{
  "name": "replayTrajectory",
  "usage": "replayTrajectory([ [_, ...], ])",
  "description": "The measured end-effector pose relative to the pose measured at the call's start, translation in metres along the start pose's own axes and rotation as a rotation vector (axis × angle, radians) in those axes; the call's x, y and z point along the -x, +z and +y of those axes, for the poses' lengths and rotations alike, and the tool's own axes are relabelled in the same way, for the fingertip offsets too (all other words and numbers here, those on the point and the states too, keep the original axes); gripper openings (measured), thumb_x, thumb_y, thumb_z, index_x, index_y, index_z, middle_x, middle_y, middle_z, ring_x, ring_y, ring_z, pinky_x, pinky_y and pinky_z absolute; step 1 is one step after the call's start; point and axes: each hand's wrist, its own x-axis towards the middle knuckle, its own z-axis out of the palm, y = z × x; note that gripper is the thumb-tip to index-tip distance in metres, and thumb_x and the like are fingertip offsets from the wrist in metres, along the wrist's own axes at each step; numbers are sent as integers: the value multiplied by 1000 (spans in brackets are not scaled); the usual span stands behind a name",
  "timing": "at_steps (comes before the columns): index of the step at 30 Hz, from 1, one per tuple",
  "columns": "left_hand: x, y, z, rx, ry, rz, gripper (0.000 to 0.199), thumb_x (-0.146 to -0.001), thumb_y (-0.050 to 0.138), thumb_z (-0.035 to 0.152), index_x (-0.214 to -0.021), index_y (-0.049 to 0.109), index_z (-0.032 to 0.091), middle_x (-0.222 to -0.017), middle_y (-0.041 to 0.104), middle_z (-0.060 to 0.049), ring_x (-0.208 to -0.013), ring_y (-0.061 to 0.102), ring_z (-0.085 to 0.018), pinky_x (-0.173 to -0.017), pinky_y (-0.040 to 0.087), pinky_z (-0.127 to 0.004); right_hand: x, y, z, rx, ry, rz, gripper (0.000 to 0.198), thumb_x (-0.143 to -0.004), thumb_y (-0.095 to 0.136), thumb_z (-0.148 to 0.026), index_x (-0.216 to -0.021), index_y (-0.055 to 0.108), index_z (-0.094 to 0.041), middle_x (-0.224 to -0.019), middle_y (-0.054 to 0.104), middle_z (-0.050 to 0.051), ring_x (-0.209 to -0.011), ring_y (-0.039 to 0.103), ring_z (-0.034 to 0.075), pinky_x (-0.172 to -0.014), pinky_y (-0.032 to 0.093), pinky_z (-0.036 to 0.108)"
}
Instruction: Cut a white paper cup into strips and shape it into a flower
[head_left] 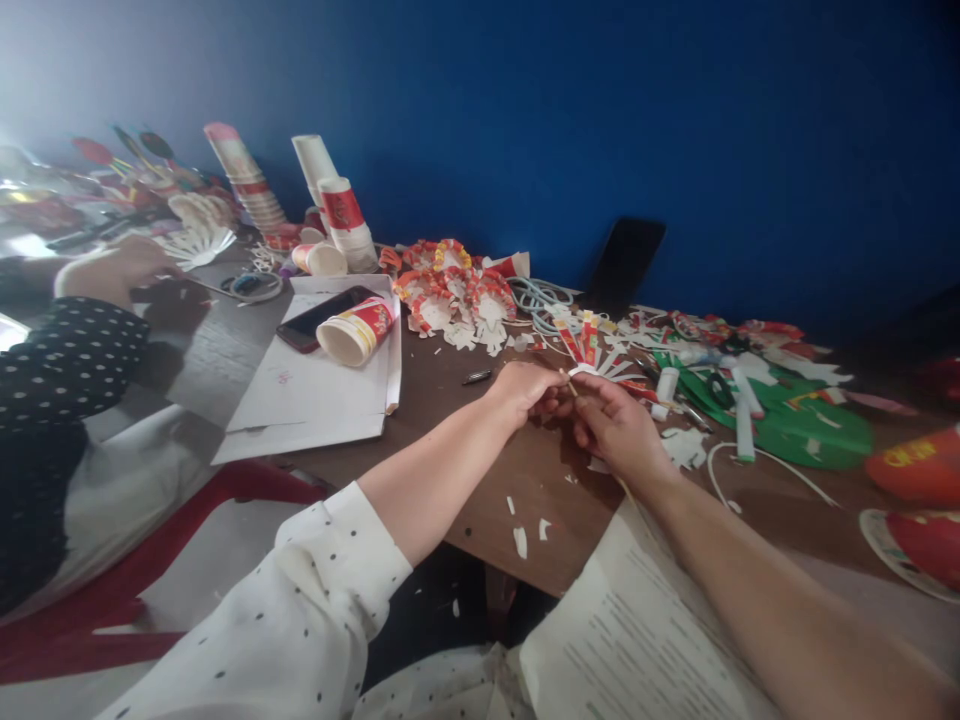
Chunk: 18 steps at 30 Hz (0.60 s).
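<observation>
A slim tan stick (570,386) slants in your grasp, its exposed tip toward eleven o'clock, while red-and-white paper (590,338), cut into splayed strips, fans out just beyond at one o'clock.

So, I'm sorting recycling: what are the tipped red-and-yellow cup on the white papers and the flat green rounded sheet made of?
Cup: probably smooth paper, given its printed side and pale rim. Green sheet: dull, even-coloured; card or plastic, unclear.

Over my feed I could read nothing: yellow lettering on the rounded orange object (919,466) and lines on the pale sheet (630,630) blurred.
</observation>
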Motion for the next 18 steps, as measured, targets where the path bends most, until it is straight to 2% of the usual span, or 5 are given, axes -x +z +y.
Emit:
replayTrajectory([
  [10,0,-2,0,16,-22,-37,9,-74,69,15,-69,68,8,-56,59,-2,-44,43,-3,-50,41,-18,0,-3,-1,-58,36,-9,46,-76,64,-40,-116,54,-19,-80,67,2,-40,42,5,-33,23,18],
  [18,5,-5,4,12,-22,-135,8,-78,67,15,-73,70,9,-70,66,-5,-46,46,-2,-47,41,-16,2,-4,-6,-124,39,35,42,-74,66,-35,-112,55,-18,-75,66,0,-39,39,4,-33,21,17],
])
